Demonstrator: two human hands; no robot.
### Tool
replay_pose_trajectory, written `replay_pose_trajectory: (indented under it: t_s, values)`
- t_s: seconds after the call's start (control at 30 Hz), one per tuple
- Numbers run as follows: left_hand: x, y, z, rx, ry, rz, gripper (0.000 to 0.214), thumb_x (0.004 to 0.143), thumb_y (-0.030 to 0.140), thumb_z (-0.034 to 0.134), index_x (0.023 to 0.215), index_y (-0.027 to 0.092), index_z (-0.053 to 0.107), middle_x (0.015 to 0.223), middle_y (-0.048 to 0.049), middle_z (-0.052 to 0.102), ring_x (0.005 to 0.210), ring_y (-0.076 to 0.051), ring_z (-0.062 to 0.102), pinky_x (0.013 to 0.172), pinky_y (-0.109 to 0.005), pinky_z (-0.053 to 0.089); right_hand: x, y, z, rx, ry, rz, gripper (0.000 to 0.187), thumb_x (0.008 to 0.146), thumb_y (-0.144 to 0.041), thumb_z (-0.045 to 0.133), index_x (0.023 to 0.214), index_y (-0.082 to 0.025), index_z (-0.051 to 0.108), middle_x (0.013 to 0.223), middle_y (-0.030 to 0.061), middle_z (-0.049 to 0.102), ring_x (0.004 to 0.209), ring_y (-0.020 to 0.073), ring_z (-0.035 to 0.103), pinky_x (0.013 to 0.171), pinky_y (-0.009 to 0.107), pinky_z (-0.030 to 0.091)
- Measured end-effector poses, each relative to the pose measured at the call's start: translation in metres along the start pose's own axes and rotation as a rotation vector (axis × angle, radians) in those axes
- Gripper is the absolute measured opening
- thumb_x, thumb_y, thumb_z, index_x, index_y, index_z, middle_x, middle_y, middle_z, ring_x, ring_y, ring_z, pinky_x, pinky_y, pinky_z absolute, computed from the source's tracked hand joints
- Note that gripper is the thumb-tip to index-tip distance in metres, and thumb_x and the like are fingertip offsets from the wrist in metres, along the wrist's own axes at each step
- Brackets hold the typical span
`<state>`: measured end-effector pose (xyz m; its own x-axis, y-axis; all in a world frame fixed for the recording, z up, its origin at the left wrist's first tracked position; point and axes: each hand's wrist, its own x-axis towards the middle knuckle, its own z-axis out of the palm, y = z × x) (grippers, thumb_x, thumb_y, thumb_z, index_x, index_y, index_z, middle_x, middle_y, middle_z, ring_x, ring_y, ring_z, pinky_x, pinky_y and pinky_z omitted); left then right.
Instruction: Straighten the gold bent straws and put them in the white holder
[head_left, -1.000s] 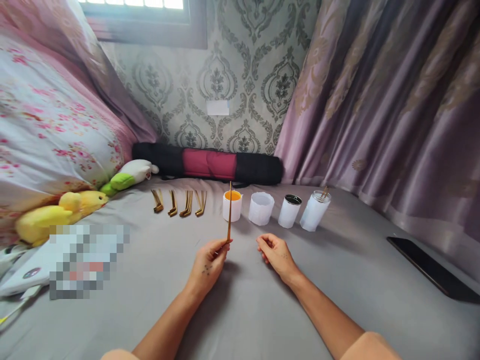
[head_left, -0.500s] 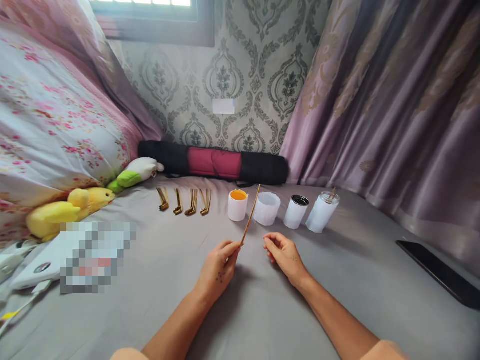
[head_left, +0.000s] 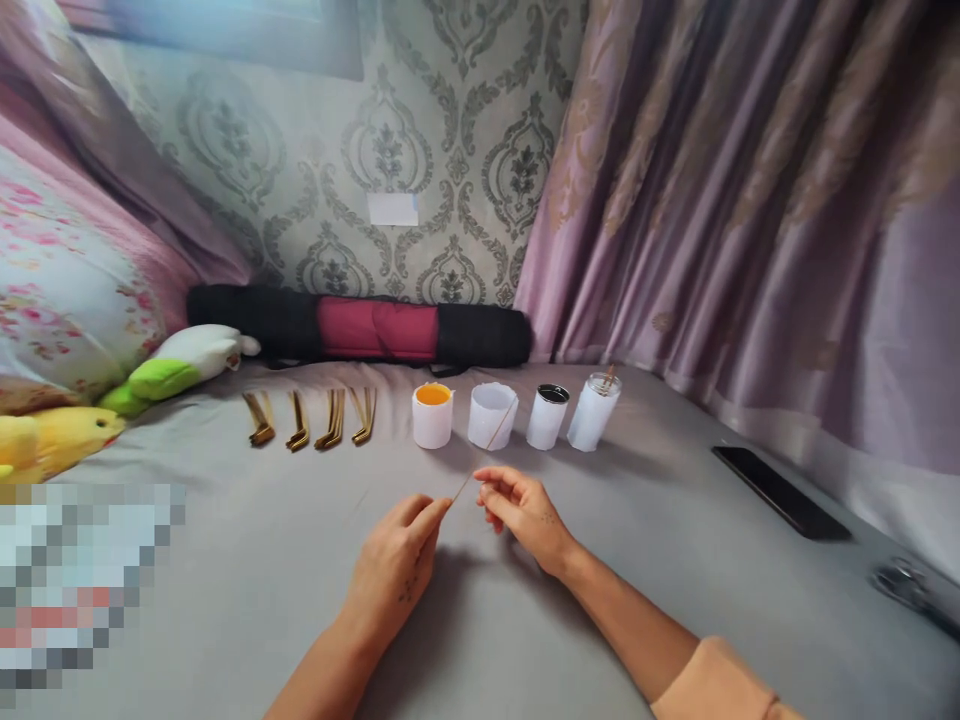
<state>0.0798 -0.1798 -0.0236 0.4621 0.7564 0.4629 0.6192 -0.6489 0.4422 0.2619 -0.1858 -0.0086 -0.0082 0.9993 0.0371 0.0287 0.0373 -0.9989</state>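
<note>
My left hand (head_left: 396,560) pinches the lower end of a thin golden stick (head_left: 487,446), which leans up and to the right toward the cups. My right hand (head_left: 523,510) hovers just right of it with fingers curled, close to the stick's lower part; whether it touches is unclear. Behind stand a white cup with orange inside (head_left: 433,415), a second white cup (head_left: 492,415), a dark-rimmed cup (head_left: 547,416) and a clear jar (head_left: 593,410) holding a stick. Several bent golden pieces (head_left: 313,419) lie in a row to the left.
Everything rests on a grey sheet (head_left: 225,560). A black and red roll bag (head_left: 360,328) lies along the wall. Plush toys (head_left: 172,365) and floral bedding sit at left. A dark phone (head_left: 780,490) lies at right near the purple curtain (head_left: 750,220).
The stick has tilted from upright to leaning right. My right hand moved closer to it. The camera turned right and down.
</note>
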Motion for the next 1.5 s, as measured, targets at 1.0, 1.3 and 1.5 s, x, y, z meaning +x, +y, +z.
replay_pose_trajectory:
  t_s: [1.0, 1.3, 1.5]
  values:
    - [-0.001, 0.005, 0.011, -0.208, -0.059, -0.069, 0.027, 0.083, 0.028, 0.038, 0.105, 0.025, 0.054, 0.084, -0.0036, 0.056, 0.067, -0.013, 0.052, 0.061, -0.022, 0.04, -0.001, 0.003, 0.001, 0.169, 0.011, 0.027, 0.029, 0.073, -0.041, 0.055, 0.085, -0.014, 0.055, 0.063, -0.0023, 0.053, 0.045, 0.0048, 0.045, 0.04, 0.018, 0.036]
    - [0.005, 0.011, 0.008, -0.397, -0.066, -0.299, 0.025, 0.08, 0.032, 0.042, 0.089, 0.018, 0.061, 0.079, -0.0045, 0.061, 0.066, -0.014, 0.053, 0.061, -0.023, 0.04, 0.001, 0.003, -0.003, 0.162, 0.04, 0.031, 0.028, 0.072, -0.04, 0.055, 0.085, -0.015, 0.056, 0.062, -0.0022, 0.054, 0.044, 0.0054, 0.046, 0.04, 0.018, 0.034]
    - [0.006, 0.011, 0.009, -0.684, -0.097, -0.542, 0.032, 0.074, 0.038, 0.05, 0.094, 0.015, 0.061, 0.071, -0.0036, 0.061, 0.057, -0.012, 0.052, 0.053, -0.022, 0.039, 0.001, 0.001, -0.004, 0.151, 0.084, 0.028, 0.027, 0.072, -0.039, 0.054, 0.084, -0.015, 0.056, 0.061, -0.0022, 0.053, 0.045, 0.0056, 0.046, 0.039, 0.018, 0.033]
